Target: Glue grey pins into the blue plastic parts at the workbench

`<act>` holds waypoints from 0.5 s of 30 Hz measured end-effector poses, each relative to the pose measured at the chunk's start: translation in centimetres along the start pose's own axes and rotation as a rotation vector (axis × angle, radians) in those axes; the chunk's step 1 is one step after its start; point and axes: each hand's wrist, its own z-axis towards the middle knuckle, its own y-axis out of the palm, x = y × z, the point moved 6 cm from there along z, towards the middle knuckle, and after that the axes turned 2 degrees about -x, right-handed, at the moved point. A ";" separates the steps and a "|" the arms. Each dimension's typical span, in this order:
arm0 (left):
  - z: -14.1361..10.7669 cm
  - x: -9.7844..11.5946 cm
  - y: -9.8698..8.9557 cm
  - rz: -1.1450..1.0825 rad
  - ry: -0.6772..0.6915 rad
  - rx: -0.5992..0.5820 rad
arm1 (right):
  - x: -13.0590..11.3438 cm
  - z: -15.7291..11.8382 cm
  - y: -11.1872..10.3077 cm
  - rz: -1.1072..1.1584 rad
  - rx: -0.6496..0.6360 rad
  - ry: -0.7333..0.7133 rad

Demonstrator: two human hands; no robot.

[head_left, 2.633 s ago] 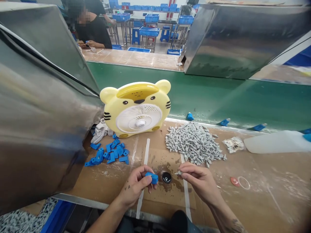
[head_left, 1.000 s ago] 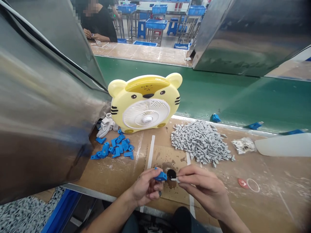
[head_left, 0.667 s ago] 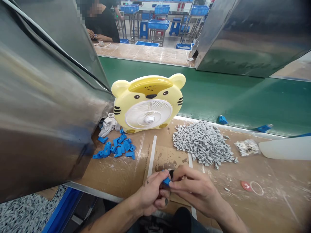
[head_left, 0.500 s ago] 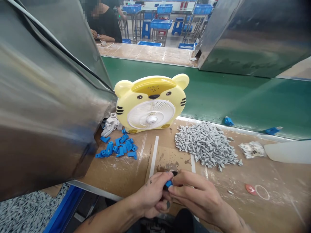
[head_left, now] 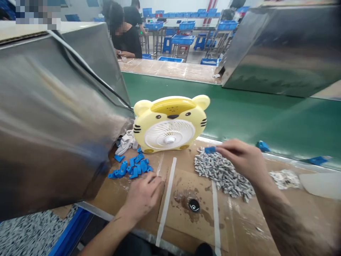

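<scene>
My right hand [head_left: 243,158] pinches a small blue plastic piece [head_left: 210,149] by one end. It holds the piece above the far side of a heap of small grey plastic pieces [head_left: 221,174]. My left hand [head_left: 142,193] is low over the board, beside a loose pile of blue plastic pieces [head_left: 133,166]. Its fingers are bent and slightly apart, with nothing visible between them; the undersides of the fingertips are hidden. Between the hands, a round black disc [head_left: 194,205] with a light mark lies on a wet-spotted cardboard sheet [head_left: 183,181].
A yellow animal-faced fan [head_left: 170,121] stands behind the cardboard. Metal housings flank the bench, the left one [head_left: 58,117] close by. Blue pieces [head_left: 263,146] lie along the green belt [head_left: 239,106]. White cloth [head_left: 126,142] lies by the fan. A person [head_left: 130,39] sits across the belt.
My hands have parted from the middle. The right carries a blue piece out over the grey heap; the left has shifted toward the blue pile. The black disc now shows. The view has tilted up.
</scene>
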 end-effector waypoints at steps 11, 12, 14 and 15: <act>-0.4 -3.4 1.4 0.734 -0.009 -0.470 | 8.4 8.1 3.6 -0.399 -0.171 0.174; -0.2 -3.3 1.3 0.728 0.007 -0.481 | 7.9 7.5 4.0 -0.396 -0.212 0.147; 0.2 -3.2 1.0 0.708 0.019 -0.489 | 6.9 6.4 5.3 -0.373 -0.332 0.107; 0.4 -3.1 0.9 0.683 0.016 -0.484 | 6.6 5.9 6.1 -0.358 -0.397 0.099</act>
